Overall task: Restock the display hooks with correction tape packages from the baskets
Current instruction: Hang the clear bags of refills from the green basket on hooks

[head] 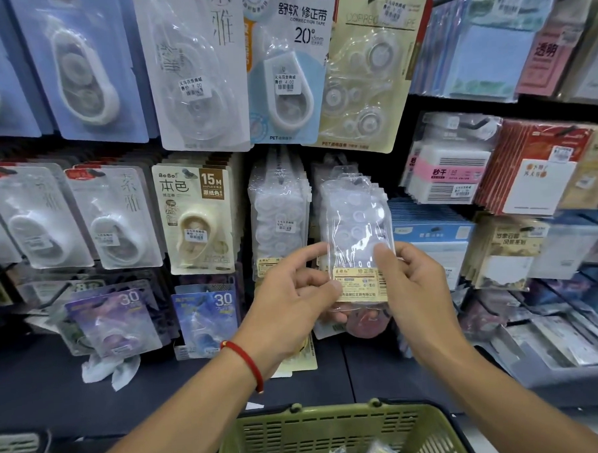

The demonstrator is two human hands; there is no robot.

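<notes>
At centre of my view, both hands hold one clear correction tape pkg [358, 239] upright, long axis running 12 to 6; its hang hole sits at 12 o'clock, just in front of the hook row [348, 176] it's meant for; left hand [295, 295] pinches the label edge at 9, right hand [415, 283] grips at 3 w/ thumb on front; both equally near; green basket [344, 433] w/ more stock sits at 6, below my wrists.

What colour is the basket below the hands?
Olive green basket, seen best in the head view.
</notes>
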